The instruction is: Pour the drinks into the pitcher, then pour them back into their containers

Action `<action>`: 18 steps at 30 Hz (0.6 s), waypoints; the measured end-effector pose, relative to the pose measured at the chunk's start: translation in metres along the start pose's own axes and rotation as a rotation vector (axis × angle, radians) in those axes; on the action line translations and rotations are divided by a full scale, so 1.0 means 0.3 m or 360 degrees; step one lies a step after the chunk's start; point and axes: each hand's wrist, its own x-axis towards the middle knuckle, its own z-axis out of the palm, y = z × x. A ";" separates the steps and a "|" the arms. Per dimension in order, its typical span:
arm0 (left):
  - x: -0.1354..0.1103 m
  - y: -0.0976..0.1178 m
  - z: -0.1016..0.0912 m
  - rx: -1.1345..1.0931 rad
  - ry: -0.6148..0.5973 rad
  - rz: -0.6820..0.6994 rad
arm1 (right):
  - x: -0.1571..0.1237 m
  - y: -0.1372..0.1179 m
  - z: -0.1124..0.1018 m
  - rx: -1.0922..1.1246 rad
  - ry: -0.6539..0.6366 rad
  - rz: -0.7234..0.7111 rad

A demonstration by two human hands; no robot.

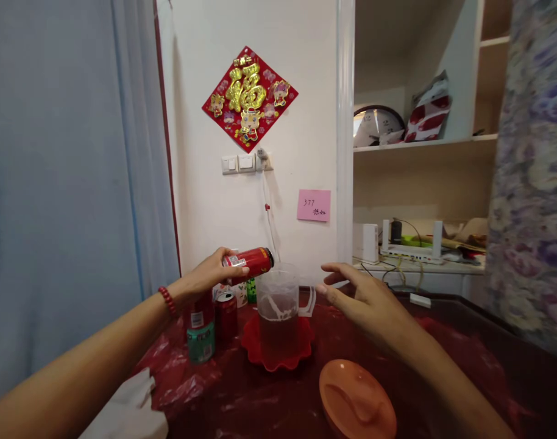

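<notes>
Can [251, 261], red, tipped on its side over the jug [281, 311] mouth on the desk [269, 396].
Left hand [214, 274] closed round its base end; right hand [361, 296] open, empty, beside the jug handle. Likely light, thin-walled, slick, dentable: hold mid-body.

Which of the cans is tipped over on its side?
The red can in the left hand, held sideways over the clear pitcher. The other red can and the green-banded can stand upright on the table.
</notes>
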 end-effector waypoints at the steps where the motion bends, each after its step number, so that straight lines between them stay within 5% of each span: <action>1: 0.013 0.000 -0.005 0.0048 0.0021 -0.0006 | 0.000 0.003 -0.001 -0.0009 0.0003 -0.0001; 18: 0.076 0.072 -0.029 0.0329 0.0091 0.0211 | -0.002 0.005 -0.020 -0.0134 0.0028 0.0004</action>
